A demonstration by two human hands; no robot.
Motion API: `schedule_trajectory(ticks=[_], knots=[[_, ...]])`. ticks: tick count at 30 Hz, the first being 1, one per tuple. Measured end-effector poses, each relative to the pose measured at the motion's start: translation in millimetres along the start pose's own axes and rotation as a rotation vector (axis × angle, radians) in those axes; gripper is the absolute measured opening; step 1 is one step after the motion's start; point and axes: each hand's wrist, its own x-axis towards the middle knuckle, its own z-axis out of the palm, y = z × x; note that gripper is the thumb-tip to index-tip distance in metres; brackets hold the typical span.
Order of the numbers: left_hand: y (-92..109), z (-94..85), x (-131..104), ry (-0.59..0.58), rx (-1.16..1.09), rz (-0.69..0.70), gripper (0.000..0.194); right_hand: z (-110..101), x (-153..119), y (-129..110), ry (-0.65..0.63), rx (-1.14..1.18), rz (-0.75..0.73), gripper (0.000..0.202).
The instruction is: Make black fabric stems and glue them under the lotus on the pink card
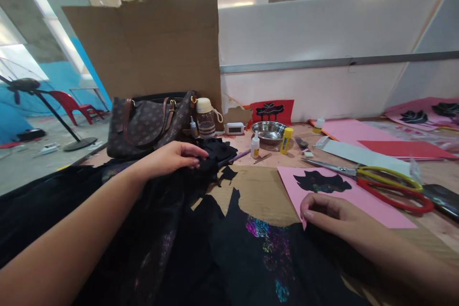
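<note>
My right hand (332, 213) has thumb and fingers pinched on the near left corner of a pink paper sheet (376, 208). A dark cut-out (321, 181) with a jagged outline lies on that sheet. Scissors (383, 179) with yellow and red handles rest across the sheet's right part. Over the left side of the table, my left hand (174, 158) hovers with fingers stretched out, beside crumpled black scraps (217, 150). I cannot tell whether it touches them. Black cloth with shiny coloured patches (272, 248) spreads across the front, below both hands.
Behind the cardboard mat (256, 193) stand a small glue bottle (255, 146), a yellow glue stick (286, 141) and a metal bowl (268, 131). A brown handbag (143, 126) and a drink bottle (206, 119) are at the back left. Coloured papers (409, 150) lie at right.
</note>
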Motion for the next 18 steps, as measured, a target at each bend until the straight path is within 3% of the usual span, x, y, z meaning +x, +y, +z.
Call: schedule_trajectory(ticks=[7, 18], knots=[[16.6, 9.1, -4.6, -0.049, -0.037, -0.019, 0.032, -0.9, -1.8, 3.3, -0.019, 0.008, -0.033, 0.041], [14.5, 14.1, -2.2, -0.099, -0.147, -0.002, 0.044, -3.8, -0.7, 5.3, -0.033, -0.019, -0.035, 0.046]])
